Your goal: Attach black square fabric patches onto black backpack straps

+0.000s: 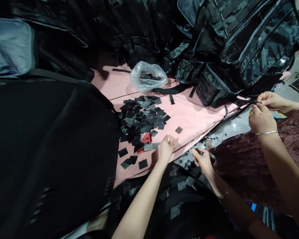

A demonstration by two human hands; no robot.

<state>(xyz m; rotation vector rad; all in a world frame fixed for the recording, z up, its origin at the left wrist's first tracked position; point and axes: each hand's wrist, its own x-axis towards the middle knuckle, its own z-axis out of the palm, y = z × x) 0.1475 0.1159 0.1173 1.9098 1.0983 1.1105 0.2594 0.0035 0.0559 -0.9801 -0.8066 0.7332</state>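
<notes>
My left hand [166, 147] is closed above the front edge of the pink cloth [189, 114]. What its fingers hold, if anything, is hidden. A greyish strip [151, 146] lies just left of it, beside a small red object [146, 137]. To the right, past the cloth's edge, my right hand [201, 159] has thumb and fingers pinched together; I cannot make out what is between them. Many thin black squares [144, 114] are heaped on the cloth, with a single square [178, 129] lying apart, up and right of my left hand.
A clear plastic bag [149, 77] with dark pieces inside stands behind the heap. Black camouflage backpacks [259, 43] crowd the back and right. A large black bag [52, 142] fills the left. Another person's hands [262, 118] work at the right edge. Scraps [181, 186] lie on dark fabric below.
</notes>
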